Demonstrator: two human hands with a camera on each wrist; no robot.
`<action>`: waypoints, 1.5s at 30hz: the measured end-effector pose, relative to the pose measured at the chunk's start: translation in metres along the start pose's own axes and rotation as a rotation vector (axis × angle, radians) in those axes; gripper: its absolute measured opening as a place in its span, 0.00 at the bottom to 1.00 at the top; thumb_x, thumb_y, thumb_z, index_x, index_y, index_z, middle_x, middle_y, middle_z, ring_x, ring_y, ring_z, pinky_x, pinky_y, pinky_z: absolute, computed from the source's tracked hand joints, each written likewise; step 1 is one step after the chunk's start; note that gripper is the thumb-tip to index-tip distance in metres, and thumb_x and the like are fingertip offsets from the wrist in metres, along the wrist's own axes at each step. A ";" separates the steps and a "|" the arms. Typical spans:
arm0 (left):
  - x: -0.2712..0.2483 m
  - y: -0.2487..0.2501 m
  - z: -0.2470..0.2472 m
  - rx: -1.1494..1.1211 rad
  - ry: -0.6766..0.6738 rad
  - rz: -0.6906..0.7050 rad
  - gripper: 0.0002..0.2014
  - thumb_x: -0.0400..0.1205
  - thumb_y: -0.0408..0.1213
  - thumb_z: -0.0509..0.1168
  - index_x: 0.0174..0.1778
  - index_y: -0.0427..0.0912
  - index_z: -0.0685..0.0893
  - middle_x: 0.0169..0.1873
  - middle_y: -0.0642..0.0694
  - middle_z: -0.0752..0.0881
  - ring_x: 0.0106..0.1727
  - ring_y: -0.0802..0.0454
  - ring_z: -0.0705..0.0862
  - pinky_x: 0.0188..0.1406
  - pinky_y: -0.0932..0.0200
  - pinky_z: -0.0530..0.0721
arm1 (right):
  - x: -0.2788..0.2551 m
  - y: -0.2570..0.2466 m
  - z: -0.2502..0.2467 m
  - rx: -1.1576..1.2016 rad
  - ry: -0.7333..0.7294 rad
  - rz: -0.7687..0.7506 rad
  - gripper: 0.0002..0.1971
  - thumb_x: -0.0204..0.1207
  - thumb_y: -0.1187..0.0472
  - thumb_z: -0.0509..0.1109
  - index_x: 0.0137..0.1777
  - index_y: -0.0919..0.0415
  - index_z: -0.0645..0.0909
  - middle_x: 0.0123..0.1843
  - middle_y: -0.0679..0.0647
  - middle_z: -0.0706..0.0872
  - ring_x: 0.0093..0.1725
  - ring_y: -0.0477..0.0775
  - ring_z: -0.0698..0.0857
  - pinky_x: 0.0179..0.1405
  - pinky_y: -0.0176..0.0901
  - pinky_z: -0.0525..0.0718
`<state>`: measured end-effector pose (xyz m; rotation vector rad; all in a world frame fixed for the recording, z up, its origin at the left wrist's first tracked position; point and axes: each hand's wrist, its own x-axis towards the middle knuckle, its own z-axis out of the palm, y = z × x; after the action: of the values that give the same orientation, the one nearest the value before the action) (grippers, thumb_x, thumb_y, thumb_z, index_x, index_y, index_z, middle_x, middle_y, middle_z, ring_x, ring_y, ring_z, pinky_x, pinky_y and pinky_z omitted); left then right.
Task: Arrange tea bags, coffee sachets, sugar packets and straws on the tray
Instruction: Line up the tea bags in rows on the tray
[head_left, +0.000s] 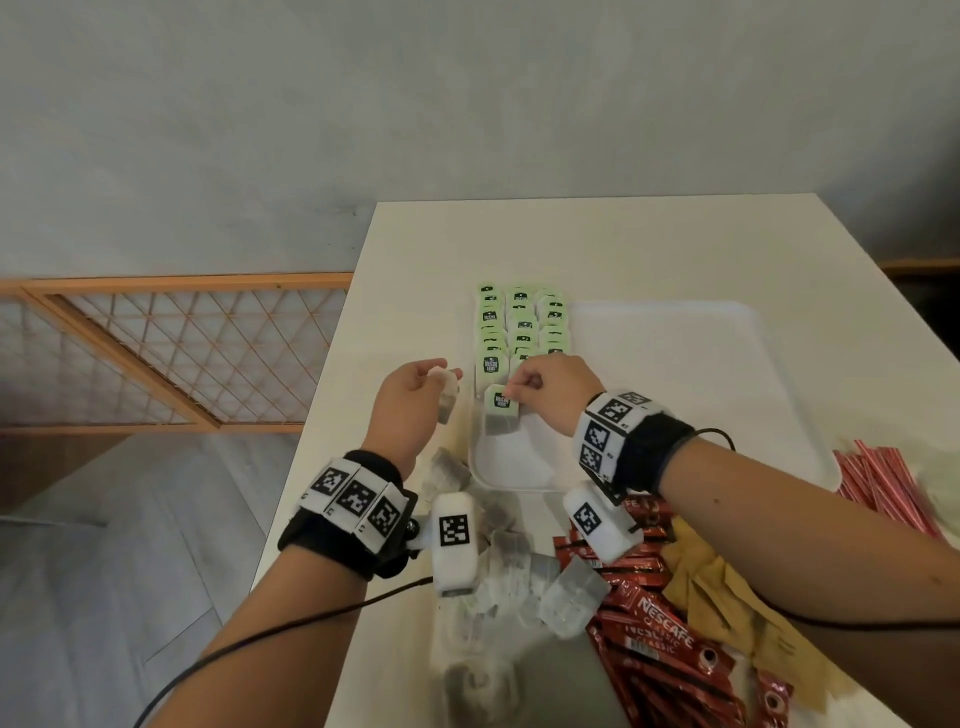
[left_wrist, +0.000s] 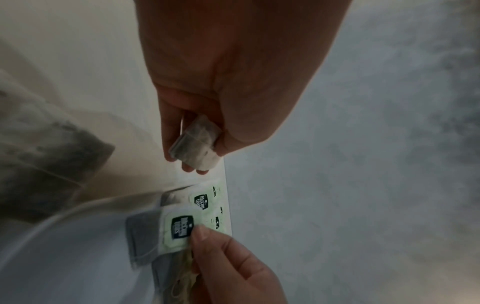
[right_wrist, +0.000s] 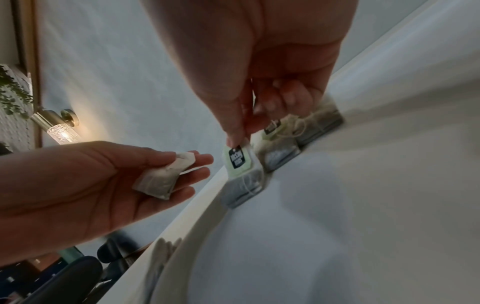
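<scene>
Head view, from left to right: beyond the table's (head_left: 649, 244) left edge stands an orange wooden lattice rail (head_left: 171, 353). Over that edge the left hand (head_left: 410, 400) hovers, its grip curled round a plain tea bag (head_left: 448, 402), thumb pressing it against the fingers; the left wrist view shows the same bag (left_wrist: 194, 144) pinched between thumb and fingers. Just beside it, the right hand (head_left: 556, 395) pinches the green tag of another tea bag (head_left: 501, 410), which lies on the white tray (head_left: 727, 364) at its near left corner, at the near end of the rows of tea bags (head_left: 522, 325) laid along the tray's left side. The right wrist view shows thumb and forefinger closed on that tag (right_wrist: 237, 157). On the table nearer the person lies a loose heap of tea bags (head_left: 519, 566), then red coffee sachets (head_left: 654, 623), brown sugar packets (head_left: 727, 597), and red-striped straws (head_left: 883, 488) at far right.
</scene>
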<state>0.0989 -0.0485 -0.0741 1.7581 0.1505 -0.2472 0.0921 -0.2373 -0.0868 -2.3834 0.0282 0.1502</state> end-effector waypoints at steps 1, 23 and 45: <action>0.001 -0.001 0.000 0.012 0.020 0.011 0.13 0.89 0.36 0.57 0.67 0.37 0.79 0.57 0.47 0.90 0.55 0.53 0.87 0.48 0.59 0.84 | 0.003 -0.003 0.001 -0.003 0.009 -0.008 0.07 0.79 0.53 0.71 0.45 0.55 0.88 0.37 0.40 0.82 0.38 0.40 0.79 0.42 0.38 0.77; -0.035 0.020 0.043 -0.118 -0.093 0.086 0.05 0.86 0.36 0.63 0.55 0.39 0.79 0.48 0.46 0.89 0.44 0.56 0.87 0.40 0.65 0.81 | -0.046 -0.010 -0.020 0.303 0.157 -0.115 0.09 0.77 0.57 0.74 0.38 0.58 0.80 0.24 0.31 0.79 0.25 0.33 0.75 0.29 0.25 0.70; -0.041 0.029 0.075 -0.044 -0.060 0.193 0.03 0.82 0.34 0.70 0.46 0.42 0.90 0.41 0.39 0.91 0.40 0.52 0.88 0.42 0.57 0.89 | -0.066 0.004 -0.050 0.218 0.399 -0.044 0.13 0.80 0.55 0.69 0.64 0.49 0.78 0.47 0.42 0.85 0.36 0.47 0.85 0.42 0.41 0.82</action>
<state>0.0601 -0.1267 -0.0506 1.7061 -0.0564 -0.1550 0.0310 -0.2761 -0.0460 -2.1589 0.1718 -0.3348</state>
